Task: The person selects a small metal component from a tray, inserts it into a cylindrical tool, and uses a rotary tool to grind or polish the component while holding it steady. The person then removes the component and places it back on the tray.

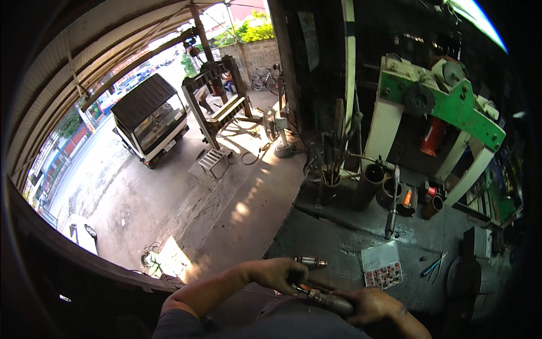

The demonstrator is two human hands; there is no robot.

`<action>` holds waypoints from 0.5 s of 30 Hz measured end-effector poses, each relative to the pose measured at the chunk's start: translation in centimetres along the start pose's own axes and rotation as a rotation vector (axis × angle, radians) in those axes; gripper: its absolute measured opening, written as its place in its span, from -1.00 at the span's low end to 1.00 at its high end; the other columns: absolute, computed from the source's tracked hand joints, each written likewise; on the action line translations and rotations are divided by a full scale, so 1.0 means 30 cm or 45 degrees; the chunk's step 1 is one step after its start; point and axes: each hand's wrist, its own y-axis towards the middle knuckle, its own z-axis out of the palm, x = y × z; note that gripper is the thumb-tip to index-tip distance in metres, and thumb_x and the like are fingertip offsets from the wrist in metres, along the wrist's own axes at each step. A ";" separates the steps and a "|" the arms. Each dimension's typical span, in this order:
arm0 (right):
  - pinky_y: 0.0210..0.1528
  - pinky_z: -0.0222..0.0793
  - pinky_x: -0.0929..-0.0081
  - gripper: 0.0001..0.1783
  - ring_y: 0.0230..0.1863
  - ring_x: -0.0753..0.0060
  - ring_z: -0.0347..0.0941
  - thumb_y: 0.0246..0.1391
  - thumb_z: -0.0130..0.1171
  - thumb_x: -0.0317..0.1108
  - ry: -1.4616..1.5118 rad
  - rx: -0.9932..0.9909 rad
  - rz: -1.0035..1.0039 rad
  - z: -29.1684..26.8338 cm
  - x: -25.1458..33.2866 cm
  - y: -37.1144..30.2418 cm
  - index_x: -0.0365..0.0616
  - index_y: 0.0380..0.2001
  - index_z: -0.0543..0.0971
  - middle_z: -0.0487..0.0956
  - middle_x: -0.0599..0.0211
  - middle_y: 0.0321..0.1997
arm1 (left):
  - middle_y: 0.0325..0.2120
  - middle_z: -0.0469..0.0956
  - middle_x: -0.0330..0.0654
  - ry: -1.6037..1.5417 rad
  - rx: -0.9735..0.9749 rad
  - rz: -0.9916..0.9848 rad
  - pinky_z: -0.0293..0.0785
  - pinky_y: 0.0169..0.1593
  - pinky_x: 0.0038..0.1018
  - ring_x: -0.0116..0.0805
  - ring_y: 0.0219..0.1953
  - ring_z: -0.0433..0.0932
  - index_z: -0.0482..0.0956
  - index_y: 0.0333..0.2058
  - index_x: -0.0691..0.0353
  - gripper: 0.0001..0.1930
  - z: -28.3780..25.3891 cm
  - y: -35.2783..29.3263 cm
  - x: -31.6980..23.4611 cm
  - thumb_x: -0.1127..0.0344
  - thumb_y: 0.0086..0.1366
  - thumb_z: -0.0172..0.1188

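Note:
Close to my body, my right hand (370, 304) wraps around a grey rounded metal tool body (334, 304), whose exact kind I cannot make out. My left hand (285, 275) is closed, its fingers pinching a narrow metal piece (302, 290) at the tool's left end. Whether the two are joined is hidden. Just beyond my left hand, a shiny cylindrical metal part (310, 262) lies on the dark workbench (339, 229). Farther right sits an open clear-lidded compartment case (384, 277) with many small reddish pieces.
Pliers (436, 268) and a small dark piece lie right of the case. Behind stand metal cups (370, 183) holding rods and a long-handled tool (392, 209). A green-and-white press frame (440, 101) rises at right. Left are a concrete floor, a metal stool (213, 161), a fan (276, 133) and a small truck (149, 118).

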 end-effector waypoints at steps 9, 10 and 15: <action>0.34 0.59 -0.16 0.10 0.31 -0.39 0.67 -0.04 0.58 0.12 0.217 -0.169 -0.193 0.017 0.031 -0.019 0.08 0.60 0.50 0.73 -0.23 0.31 | -0.29 0.56 -0.21 0.099 0.251 0.057 0.51 -0.14 -0.29 -0.41 -0.23 0.53 0.59 -0.19 0.30 -0.78 0.017 -0.012 -0.044 0.40 0.36 0.50; 0.34 0.59 -0.17 0.11 0.30 -0.40 0.66 -0.04 0.58 0.13 0.222 -0.138 -0.165 0.012 0.036 -0.023 0.10 0.61 0.49 0.73 -0.22 0.32 | -0.28 0.56 -0.20 0.125 0.243 0.054 0.52 -0.14 -0.29 -0.40 -0.23 0.53 0.59 -0.19 0.30 -0.78 0.016 -0.013 -0.045 0.41 0.36 0.50; 0.35 0.58 -0.19 0.11 0.33 -0.41 0.65 0.00 0.57 0.19 0.172 -0.148 -0.172 0.007 0.051 -0.022 0.10 0.62 0.47 0.71 -0.23 0.36 | -0.27 0.55 -0.20 0.186 0.270 0.108 0.53 -0.13 -0.26 -0.36 -0.22 0.55 0.62 -0.15 0.31 -0.78 0.017 -0.016 -0.028 0.42 0.36 0.49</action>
